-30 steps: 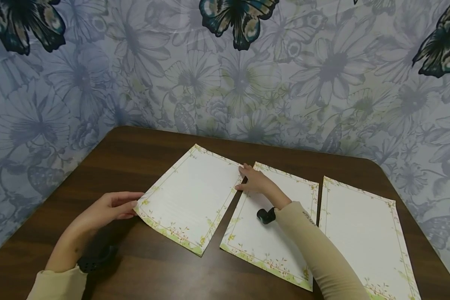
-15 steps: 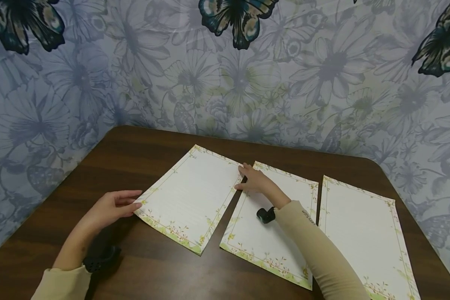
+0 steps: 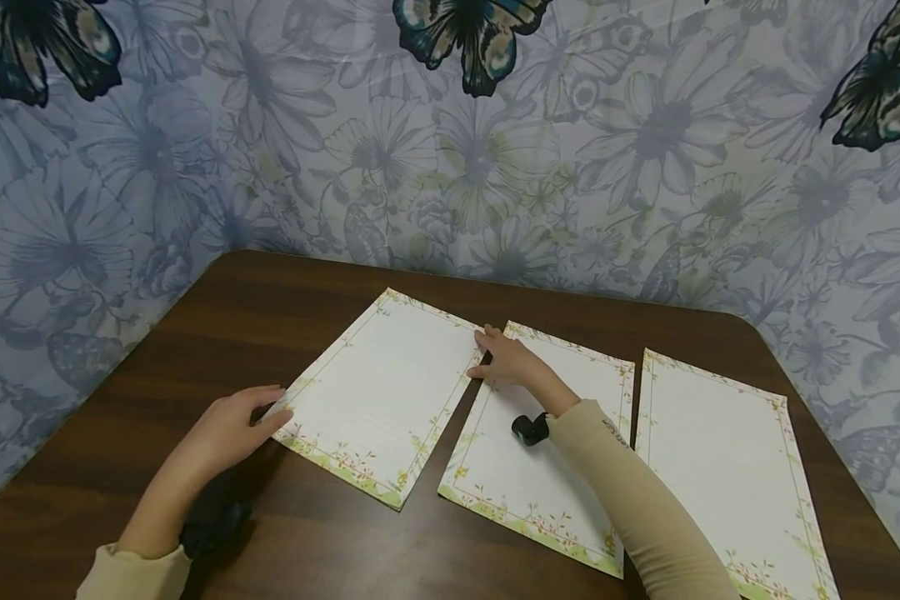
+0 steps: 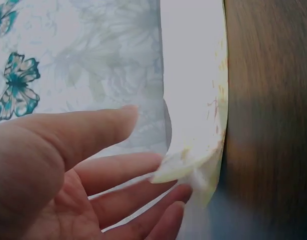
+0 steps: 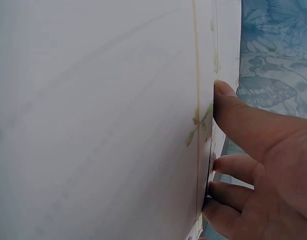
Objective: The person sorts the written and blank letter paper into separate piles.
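Note:
Three white sheets of paper with leafy printed borders lie on the brown table: a left sheet (image 3: 382,396), a middle sheet (image 3: 540,483) and a right sheet (image 3: 720,467). At the left sheet's near-left corner is my left hand (image 3: 221,433). In the left wrist view, that hand's fingers (image 4: 133,195) reach to the bent corner (image 4: 188,165), the thumb standing apart from it. My right hand (image 3: 513,358) spans the gap between the left and middle sheets, touching the left sheet's right edge. Its thumb and fingers are spread along a paper edge in the right wrist view.
The dark wooden table (image 3: 270,300) has rounded far corners. Behind it hangs a pale floral backdrop (image 3: 390,167) with printed butterflies. My right forearm in its beige sleeve (image 3: 630,492) crosses over the middle sheet.
My left hand and wrist have shifted slightly right, and the thumb now lies farther over the left sheet's corner. The right hand and the sheets have stayed nearly still.

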Tool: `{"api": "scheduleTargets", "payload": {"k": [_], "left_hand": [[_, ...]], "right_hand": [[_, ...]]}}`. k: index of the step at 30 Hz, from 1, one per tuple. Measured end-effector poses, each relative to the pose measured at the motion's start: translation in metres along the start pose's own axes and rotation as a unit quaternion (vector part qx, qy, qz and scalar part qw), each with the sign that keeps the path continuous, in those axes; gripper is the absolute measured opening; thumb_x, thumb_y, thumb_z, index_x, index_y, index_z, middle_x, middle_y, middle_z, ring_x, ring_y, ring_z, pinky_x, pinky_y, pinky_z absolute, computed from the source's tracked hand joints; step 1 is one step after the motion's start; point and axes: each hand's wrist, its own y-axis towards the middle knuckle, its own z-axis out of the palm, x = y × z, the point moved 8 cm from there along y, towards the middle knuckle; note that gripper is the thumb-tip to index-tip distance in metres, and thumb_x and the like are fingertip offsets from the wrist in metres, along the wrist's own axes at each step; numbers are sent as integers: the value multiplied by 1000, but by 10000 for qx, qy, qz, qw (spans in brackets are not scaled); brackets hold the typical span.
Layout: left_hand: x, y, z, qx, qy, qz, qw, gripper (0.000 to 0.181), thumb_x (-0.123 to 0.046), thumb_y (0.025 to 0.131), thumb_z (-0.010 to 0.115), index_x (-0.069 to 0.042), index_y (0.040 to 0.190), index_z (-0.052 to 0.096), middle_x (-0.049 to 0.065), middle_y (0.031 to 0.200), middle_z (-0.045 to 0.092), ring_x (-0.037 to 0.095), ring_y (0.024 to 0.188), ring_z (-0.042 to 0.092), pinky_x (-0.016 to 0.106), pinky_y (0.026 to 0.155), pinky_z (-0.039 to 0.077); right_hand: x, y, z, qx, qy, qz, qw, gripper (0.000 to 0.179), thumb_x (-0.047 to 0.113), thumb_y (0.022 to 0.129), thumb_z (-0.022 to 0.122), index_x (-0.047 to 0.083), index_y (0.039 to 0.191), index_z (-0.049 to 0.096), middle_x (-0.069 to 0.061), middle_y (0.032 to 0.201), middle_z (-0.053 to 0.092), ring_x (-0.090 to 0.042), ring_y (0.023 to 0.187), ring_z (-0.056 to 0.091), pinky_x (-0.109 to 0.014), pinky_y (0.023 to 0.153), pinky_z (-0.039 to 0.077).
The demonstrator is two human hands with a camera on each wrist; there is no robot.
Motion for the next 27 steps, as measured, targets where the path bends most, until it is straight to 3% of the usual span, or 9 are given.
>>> {"api": "scheduleTargets", "payload": {"k": [4, 7, 11, 14, 20, 27], "left_hand": [[4, 0, -3, -227, -206, -160, 9994, 44, -15, 89, 64, 10, 124, 54, 29, 115, 57, 46, 106, 52, 55, 80, 43], [14, 2, -1, -153, -913, -407, 9949, 45, -5, 87, 64, 13, 126, 50, 30, 106, 61, 36, 88, 62, 43, 67, 51], [27, 3, 10, 273, -2094, -632, 9754, 39, 6, 87, 60, 19, 122, 46, 33, 106, 59, 29, 82, 64, 33, 64, 54], [34, 4, 16, 423, -2565, -653, 9634, 30, 9, 88, 58, 19, 114, 48, 30, 104, 59, 28, 84, 62, 33, 67, 54], [39, 3, 16, 440, -2937, -706, 9523, 30, 9, 87, 59, 20, 113, 47, 25, 101, 61, 20, 78, 62, 32, 67, 54], [44, 2, 13, 448, -3321, -923, 9376, 36, 5, 88, 60, 21, 116, 43, 19, 98, 63, 13, 74, 62, 29, 68, 53]], "right_hand": [[2, 0, 0, 0, 36, -31, 10000, 80, 39, 91, 59, 9, 150, 15, -15, 154, 3, -32, 139, 8, -53, 107, 11], [4, -2, -1, -28, 20, -94, 10000, 79, 38, 92, 59, 8, 150, 15, -15, 154, 4, -32, 138, 9, -53, 107, 11], [5, -4, -3, -144, 30, -179, 9997, 80, 36, 91, 60, 4, 149, 16, -18, 153, 8, -32, 138, 10, -52, 107, 11], [4, -7, -7, -352, 425, -150, 9984, 82, 32, 90, 64, 0, 148, 16, -18, 152, 15, -32, 137, 15, -49, 107, 16], [-4, -9, -27, -1033, 984, 175, 9896, 73, 27, 92, 62, -1, 146, 23, -20, 147, 28, -36, 132, 27, -48, 103, 27], [-18, -10, -45, -1855, 1630, 284, 9686, 43, 20, 93, 60, 0, 130, 53, -17, 127, 54, -33, 116, 49, -45, 93, 40]]}}
